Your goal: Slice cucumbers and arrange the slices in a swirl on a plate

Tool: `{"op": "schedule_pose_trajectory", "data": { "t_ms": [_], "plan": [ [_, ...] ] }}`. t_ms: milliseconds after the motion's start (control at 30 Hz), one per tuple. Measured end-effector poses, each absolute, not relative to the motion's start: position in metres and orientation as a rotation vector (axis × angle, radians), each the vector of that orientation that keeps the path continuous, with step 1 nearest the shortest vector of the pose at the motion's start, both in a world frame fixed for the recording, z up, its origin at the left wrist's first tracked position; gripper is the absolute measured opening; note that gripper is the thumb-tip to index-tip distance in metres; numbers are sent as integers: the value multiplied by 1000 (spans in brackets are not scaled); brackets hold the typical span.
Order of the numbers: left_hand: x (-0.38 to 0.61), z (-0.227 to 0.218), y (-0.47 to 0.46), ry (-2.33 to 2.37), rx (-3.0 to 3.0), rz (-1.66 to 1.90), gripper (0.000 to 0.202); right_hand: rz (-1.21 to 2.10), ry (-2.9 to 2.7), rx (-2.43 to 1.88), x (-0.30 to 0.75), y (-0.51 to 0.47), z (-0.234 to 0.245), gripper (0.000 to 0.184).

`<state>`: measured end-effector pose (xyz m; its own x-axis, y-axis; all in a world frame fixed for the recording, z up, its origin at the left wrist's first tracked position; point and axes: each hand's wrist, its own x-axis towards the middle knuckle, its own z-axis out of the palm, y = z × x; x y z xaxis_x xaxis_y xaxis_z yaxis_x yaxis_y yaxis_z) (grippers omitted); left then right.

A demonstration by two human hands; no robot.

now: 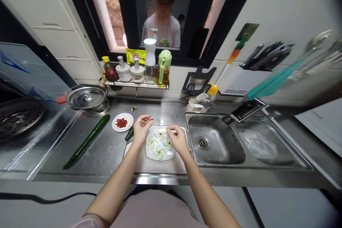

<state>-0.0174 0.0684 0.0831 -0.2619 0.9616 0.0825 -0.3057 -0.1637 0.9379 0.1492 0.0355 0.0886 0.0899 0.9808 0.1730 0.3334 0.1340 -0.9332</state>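
A square white plate [149, 151] on a pale cutting board [157, 166] carries cucumber slices [159, 143] laid out in pinwheel patterns. My left hand [141, 127] hovers over the plate's far left corner, fingers curled with tips pinched together; whatever is in them is too small to name. My right hand [177, 139] rests at the plate's right edge, fingers curled down onto the slices near the far right corner. A cucumber end piece [129, 134] lies just left of the board.
A whole cucumber [87, 141] lies diagonally on the steel counter at left. A small white dish of red chili [122, 122] sits behind the board. Lidded pot [87, 98] at far left, sink [216, 142] right of the board, condiment shelf [137, 83] behind.
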Motion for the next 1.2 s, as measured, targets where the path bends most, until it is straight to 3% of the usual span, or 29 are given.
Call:
{"op": "schedule_pose_trajectory", "data": {
  "t_ms": [233,933,1200],
  "plan": [
    [-6,99,38,1036,1115,1463,31,1072,-1355,-1207,137,30,125,18],
    [-3,100,13,1122,1383,1361,24,1137,-1499,-1151,156,19,113,22],
    [-21,67,12,1227,1371,1345,25,925,-1681,-1347,163,16,62,13]
  ]
}}
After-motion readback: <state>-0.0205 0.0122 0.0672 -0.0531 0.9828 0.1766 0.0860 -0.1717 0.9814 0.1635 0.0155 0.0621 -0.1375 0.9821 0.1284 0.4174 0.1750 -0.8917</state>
